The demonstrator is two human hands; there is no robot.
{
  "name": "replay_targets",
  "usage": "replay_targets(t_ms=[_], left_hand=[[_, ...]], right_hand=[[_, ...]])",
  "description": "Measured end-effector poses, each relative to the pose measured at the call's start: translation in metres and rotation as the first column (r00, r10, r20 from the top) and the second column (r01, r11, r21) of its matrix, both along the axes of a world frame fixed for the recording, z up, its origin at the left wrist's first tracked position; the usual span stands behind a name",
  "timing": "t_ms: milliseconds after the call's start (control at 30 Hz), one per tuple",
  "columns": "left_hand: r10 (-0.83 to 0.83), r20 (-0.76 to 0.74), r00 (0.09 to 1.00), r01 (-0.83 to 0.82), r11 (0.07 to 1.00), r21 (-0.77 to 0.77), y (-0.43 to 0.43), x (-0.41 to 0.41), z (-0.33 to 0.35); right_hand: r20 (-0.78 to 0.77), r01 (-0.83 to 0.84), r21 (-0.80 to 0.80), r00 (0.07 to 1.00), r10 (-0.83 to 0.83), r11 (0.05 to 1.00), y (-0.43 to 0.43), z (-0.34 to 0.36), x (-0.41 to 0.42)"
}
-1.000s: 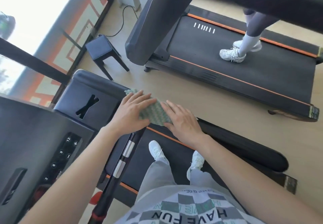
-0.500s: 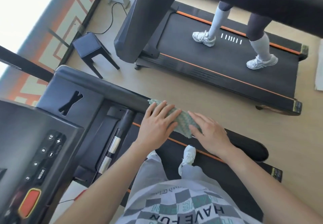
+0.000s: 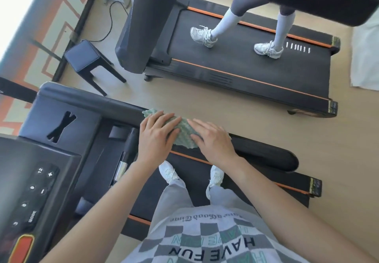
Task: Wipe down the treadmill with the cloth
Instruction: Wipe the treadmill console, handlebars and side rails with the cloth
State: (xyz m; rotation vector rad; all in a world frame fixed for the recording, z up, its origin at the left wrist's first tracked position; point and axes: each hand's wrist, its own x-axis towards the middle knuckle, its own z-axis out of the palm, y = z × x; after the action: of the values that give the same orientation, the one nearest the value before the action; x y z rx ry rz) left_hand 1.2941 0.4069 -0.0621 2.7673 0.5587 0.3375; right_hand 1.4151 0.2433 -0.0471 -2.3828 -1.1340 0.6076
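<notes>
I log the cloth (image 3: 183, 137) as pale green with a ridged zigzag weave. Treadmill (image 3: 264, 157): black, thin orange side stripe (image 3: 190, 158), red-orange button (image 3: 21, 248) on the dark console (image 3: 30, 180). Shirt (image 3: 205, 236): grey-and-white checks, black lettering. Trousers (image 3: 176, 197) grey, shoes (image 3: 169, 173) white. Neighbouring treadmill (image 3: 246, 66) black with orange stripes and white dashes. Floor (image 3: 205, 107) pale beige.

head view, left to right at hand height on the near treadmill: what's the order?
button panel → left hand → cloth → right hand → handrail end
</notes>
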Motion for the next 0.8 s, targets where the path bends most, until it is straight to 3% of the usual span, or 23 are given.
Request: replay_targets(t_ms=[133,200,267,333,400,433,467,500,567,600,700,767,800], left_hand=[[-0.065,0.068,0.996,0.07,0.995,-0.077,-0.038,0.017,0.011],[0.021,0.026,0.999,-0.014,0.971,-0.239,-0.054,0.032,0.025],[0.122,-0.022,0.992,-0.116,0.849,-0.516,-0.066,0.05,0.041],[0.154,-0.017,0.988,-0.115,0.655,-0.747,-0.074,0.067,0.058],[0.1,0.002,0.995,-0.048,0.499,-0.866,-0.075,0.077,0.07],[0.069,-0.005,0.998,-0.038,0.481,-0.876,-0.073,0.078,0.073],[0.062,-0.021,0.998,-0.05,0.523,-0.851,-0.068,0.076,0.073],[0.085,-0.036,0.996,-0.081,0.62,-0.78,-0.06,0.071,0.07],[0.16,-0.064,0.985,-0.171,0.849,-0.5,-0.041,0.054,0.056],[0.194,-0.087,0.977,-0.212,0.913,-0.348,-0.032,0.043,0.047],[0.2,-0.121,0.972,-0.213,0.971,-0.107,-0.019,0.012,0.02],[0.153,-0.104,0.983,-0.159,0.986,-0.054,-0.018,-0.001,0.006],[0.142,-0.092,0.986,-0.148,0.987,-0.057,-0.018,-0.003,0.003]], right_hand=[[-0.172,0.199,0.112,0.969,-0.179,0.974,-0.045,0.012,0.025],[-0.35,0.322,0.113,0.898,-0.265,0.94,-0.06,0.021,0.043],[-0.544,0.435,0.178,0.791,-0.28,0.883,-0.064,0.034,0.054],[-0.741,0.548,0.233,0.635,-0.219,0.803,-0.062,0.044,0.058],[-0.855,0.654,0.241,0.493,-0.163,0.718,-0.058,0.055,0.064],[-0.867,0.68,0.256,0.476,-0.149,0.687,-0.056,0.06,0.069],[-0.85,0.676,0.289,0.507,-0.144,0.678,-0.055,0.065,0.075],[-0.809,0.643,0.327,0.569,-0.147,0.693,-0.055,0.07,0.081],[-0.71,0.522,0.356,0.691,-0.139,0.775,-0.054,0.076,0.087],[-0.674,0.447,0.331,0.729,-0.124,0.831,-0.053,0.077,0.085],[-0.523,0.125,0.116,0.851,-0.047,0.985,-0.051,0.056,0.067],[-0.446,-0.017,-0.033,0.895,0.001,0.999,-0.052,0.038,0.048],[-0.392,-0.006,-0.069,0.92,-0.021,0.998,-0.052,0.03,0.04]])
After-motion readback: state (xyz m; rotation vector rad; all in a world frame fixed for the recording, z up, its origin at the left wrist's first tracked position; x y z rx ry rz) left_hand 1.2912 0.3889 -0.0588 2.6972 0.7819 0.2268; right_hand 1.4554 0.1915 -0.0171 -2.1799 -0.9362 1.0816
